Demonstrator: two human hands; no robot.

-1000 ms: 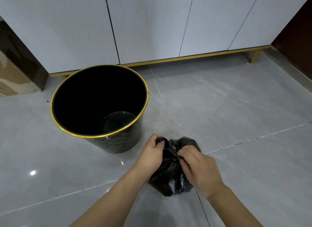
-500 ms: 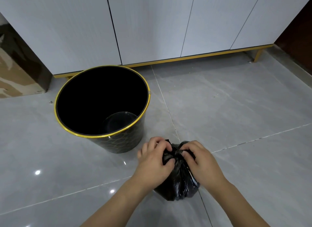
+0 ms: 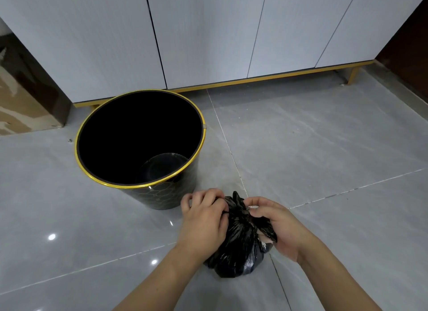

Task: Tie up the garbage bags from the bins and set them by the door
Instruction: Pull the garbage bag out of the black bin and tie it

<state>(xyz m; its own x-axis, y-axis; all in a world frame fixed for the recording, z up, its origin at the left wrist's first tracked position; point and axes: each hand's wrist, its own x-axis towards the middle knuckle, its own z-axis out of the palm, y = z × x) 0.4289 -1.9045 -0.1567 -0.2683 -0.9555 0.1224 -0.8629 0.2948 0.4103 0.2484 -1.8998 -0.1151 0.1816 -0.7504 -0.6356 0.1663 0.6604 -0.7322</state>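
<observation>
Black plastic garbage bag (image 3: 238, 248) is sitting on the grey tile floor (image 3: 324, 148), its gathered neck being pinched by the left hand (image 3: 203, 222) and right hand (image 3: 278, 227). Just beside it, the gold-rimmed black bin (image 3: 162, 195) is standing upright, unlined and showing its bare bottom.

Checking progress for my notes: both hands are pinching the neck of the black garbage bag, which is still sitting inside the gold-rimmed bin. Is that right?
Not quite. The left hand and right hand do pinch the neck of the black garbage bag, but it is not inside the gold-rimmed bin. The head view shows it on the floor tiles in front of the bin, whose bare bottom is visible.
</observation>
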